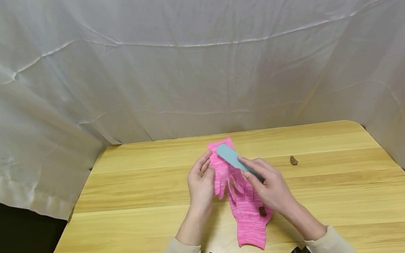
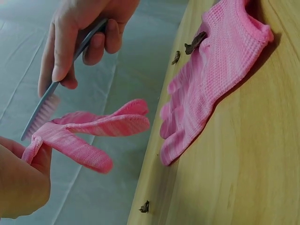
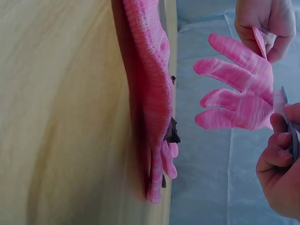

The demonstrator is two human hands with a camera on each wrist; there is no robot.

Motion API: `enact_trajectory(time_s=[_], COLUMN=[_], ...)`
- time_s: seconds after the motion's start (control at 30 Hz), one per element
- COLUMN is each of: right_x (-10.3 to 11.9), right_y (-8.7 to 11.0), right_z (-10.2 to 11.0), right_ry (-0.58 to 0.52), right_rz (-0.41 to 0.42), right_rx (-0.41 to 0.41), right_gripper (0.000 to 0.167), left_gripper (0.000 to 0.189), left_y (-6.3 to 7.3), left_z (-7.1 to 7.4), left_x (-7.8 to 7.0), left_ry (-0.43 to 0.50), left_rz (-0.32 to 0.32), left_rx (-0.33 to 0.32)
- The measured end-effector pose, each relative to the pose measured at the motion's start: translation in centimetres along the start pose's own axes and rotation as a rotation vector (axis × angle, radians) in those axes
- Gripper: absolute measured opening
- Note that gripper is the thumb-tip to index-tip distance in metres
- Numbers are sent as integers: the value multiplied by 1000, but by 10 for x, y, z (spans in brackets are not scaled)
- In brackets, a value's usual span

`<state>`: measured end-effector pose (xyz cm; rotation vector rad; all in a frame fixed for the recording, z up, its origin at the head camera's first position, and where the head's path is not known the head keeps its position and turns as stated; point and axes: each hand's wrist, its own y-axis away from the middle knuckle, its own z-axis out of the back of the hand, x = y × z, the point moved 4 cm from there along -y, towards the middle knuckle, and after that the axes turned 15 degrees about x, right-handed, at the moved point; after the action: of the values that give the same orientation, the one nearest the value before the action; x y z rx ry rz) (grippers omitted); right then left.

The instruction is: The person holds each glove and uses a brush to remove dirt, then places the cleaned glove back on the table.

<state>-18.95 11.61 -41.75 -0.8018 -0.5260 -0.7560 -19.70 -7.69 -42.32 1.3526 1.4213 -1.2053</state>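
My left hand [image 1: 200,183] pinches a pink knit glove [image 1: 221,169] by its edge and holds it up off the table, its fingers dangling. In my right hand [image 1: 270,184] is a blue-grey brush [image 1: 230,156], gripped by its handle. Its pale bristles [image 2: 45,112] face the raised glove and appear to touch it in the left wrist view. A second pink glove [image 1: 250,232] lies flat below the hands, cuff toward me. On that glove sits a dark brown clump [image 1: 263,211].
Another brown clump [image 1: 293,160] lies on the wooden table [image 1: 351,192], right of the hands. The left wrist view shows a further small dark bit [image 2: 145,206] near the table edge. Grey-white cloth [image 1: 219,76] hangs behind and beside the table.
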Motion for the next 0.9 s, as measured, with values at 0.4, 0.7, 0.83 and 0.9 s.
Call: enact_trajectory(time_s=[0.4,0.7,0.83,0.9], right_x=[-5,-1,1,1], right_y=[0,1,1,0], right_z=[2,8,7,6], right_ry=[29,-12,-16,-17], right_rz=[-25,-45,-15,-10], right_rx=[-49,-119,-109,-83], right_gripper=[47,45,45,46], left_gripper=[45,47,47,47], left_y=[-1,-2,-2,-1], left_z=[1,0,0,0], left_x=[2,2,1,0], left_ry=[-2,27,27,26], left_rz=[-12,-4,2,9], left_rx=[-4,2,12,16])
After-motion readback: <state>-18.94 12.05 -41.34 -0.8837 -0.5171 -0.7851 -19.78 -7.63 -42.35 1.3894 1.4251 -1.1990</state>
